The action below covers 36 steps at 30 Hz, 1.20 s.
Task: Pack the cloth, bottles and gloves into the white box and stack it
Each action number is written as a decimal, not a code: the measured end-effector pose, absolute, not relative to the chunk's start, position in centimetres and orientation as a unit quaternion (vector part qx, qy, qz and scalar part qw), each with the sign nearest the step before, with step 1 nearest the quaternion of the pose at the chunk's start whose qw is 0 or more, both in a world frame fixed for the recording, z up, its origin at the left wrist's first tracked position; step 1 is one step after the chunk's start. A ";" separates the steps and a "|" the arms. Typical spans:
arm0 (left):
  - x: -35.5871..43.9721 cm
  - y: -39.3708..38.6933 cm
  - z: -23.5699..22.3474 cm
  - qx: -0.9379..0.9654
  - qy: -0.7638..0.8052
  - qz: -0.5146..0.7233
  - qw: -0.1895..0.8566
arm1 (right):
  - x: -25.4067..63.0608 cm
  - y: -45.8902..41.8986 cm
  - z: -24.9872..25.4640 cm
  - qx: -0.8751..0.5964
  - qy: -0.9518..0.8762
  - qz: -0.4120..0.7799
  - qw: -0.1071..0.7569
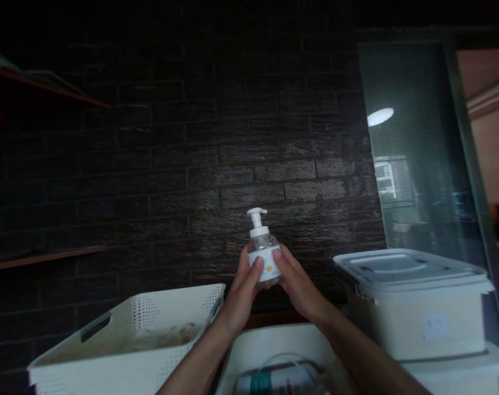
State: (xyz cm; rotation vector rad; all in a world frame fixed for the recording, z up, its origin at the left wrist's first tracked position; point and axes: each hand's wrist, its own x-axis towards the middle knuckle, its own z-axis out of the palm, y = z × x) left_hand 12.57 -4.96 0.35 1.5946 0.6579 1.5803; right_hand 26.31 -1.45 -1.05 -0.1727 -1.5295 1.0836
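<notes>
A clear pump bottle (267, 264) with a white pump head and a pale label is held up before a dark brick wall (233, 137), above the near edge of an open white bin. It stands nearly upright, its top leaning slightly left, and the nozzle points to the right. An orange spot shows on the label.

The left hand (239, 302) is closed around the bottle's left side, its thumb pressed on the label. The right hand (301, 288) is closed around the opposite side, its thumb on the label's upper right edge. The fingers of both are mostly hidden behind the bottle.

Below, between the forearms, the white bin (280, 336) holds a white container (288, 378) with a teal band, lying on its side, and a thin pale loop arches over it. To the left is a white perforated basket (85, 373) with a slotted handle; its contents are too dim to make out. To the right, a lidded storage box (430, 329) with a small pale label sits on another box (455, 373). Behind these is a glass pane (418, 181) carrying a bright oval reflection. Two shelves jut in at the left, the upper one (39, 88) red-edged.
</notes>
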 end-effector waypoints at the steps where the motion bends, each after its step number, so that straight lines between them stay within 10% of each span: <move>1: 12.6 -4.9 0.1 0.634 0.260 0.622 0.379 | 26.3 -1.4 -1.1 -0.057 -0.651 0.480 0.586; 13: 11.6 -5.8 -1.3 0.762 0.288 0.542 0.205 | 26.9 -1.2 -1.6 -0.028 -0.600 0.521 0.607; 36: 10.9 -5.8 -2.2 0.781 0.242 0.507 0.272 | 26.4 -2.3 -4.1 -0.079 -0.621 0.486 0.610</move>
